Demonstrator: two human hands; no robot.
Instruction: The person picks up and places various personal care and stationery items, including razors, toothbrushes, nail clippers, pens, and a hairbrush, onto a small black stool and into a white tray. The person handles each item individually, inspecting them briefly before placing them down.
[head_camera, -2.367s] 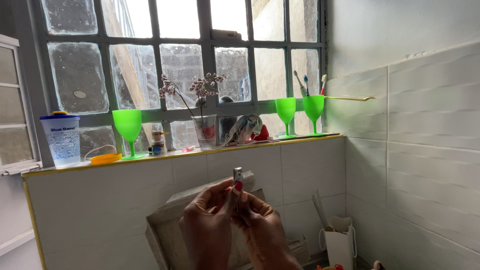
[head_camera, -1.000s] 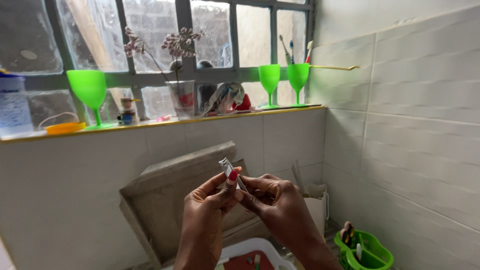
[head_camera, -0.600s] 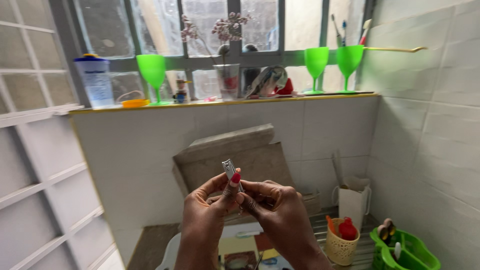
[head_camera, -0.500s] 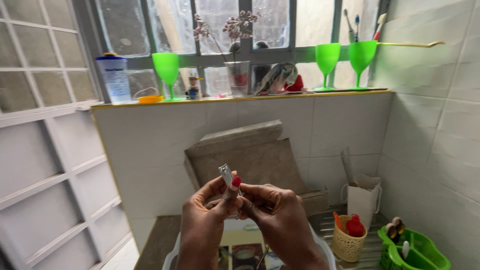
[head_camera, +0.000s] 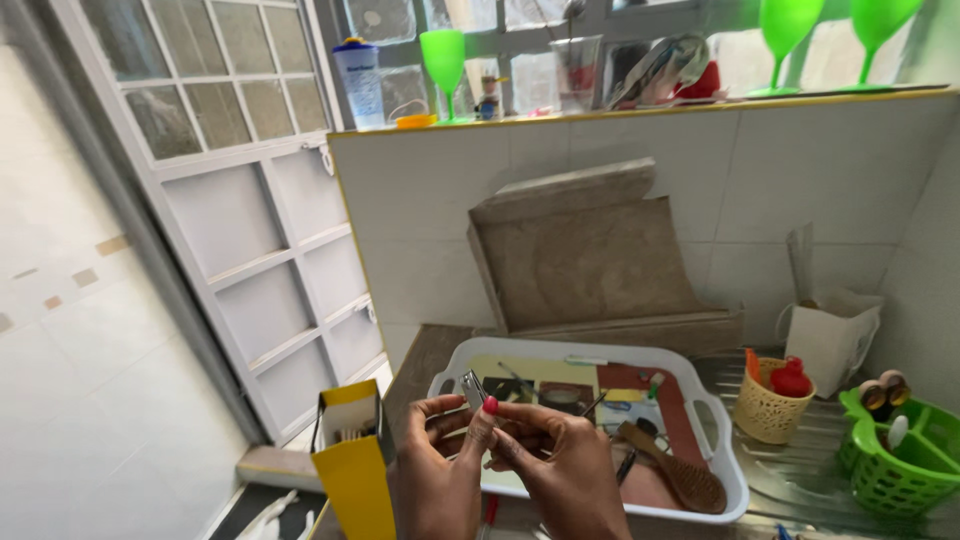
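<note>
A small metal nail clipper sits pinched between the fingertips of both hands, above the near rim of a white tray. It is silver and shiny, flat and narrow, tilted with its upper end pointing up and to the left; only that upper end shows clear of the fingers.

The left hand has its thumb and forefinger closed on the clipper from the left side, and the thumbnail wears bright red polish. The right hand meets it from the right, its fingers curled tight, the fingertips pressed to the clipper's lower part. Both hands are closed around it, knuckles bent, fingertips touching one another.

Just behind the fingers, the tray is smooth plastic with rounded corners and cut-out handles. It holds a wooden hairbrush with an oval head, lying to the right of the fingers, among thin dark tools and flat coloured cards. Just left of the left hand stands a yellow cardboard box, open at the top. Further right of the fingers, beyond the tray, are a small woven cream basket and a green slotted plastic basket, both on a ribbed metal surface. Above and behind the fingers, rough grey stone slabs lean on a glossy white tiled wall.
</note>
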